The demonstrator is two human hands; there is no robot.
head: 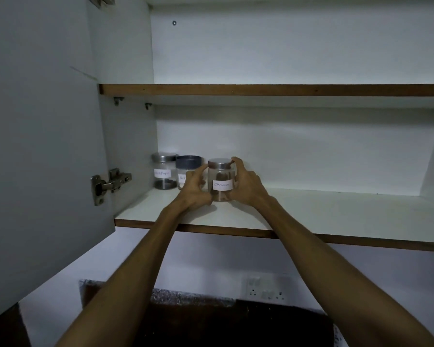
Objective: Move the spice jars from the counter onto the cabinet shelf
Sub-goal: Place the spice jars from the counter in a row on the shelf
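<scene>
A clear cinnamon jar (221,180) with a metal lid and a white label stands on the lower cabinet shelf (311,216). My left hand (194,190) curls round its left side and my right hand (246,185) round its right side, thumb near the lid. To the left on the same shelf stand a black pepper jar (164,174) with a metal lid and a second jar (187,165) with a dark grey lid, partly hidden by my left hand.
The upper shelf (273,90) is bare. The open cabinet door (40,159) with its hinge (110,184) stands at the left. Below, a wall socket (266,289) and a dark counter (223,321) are visible.
</scene>
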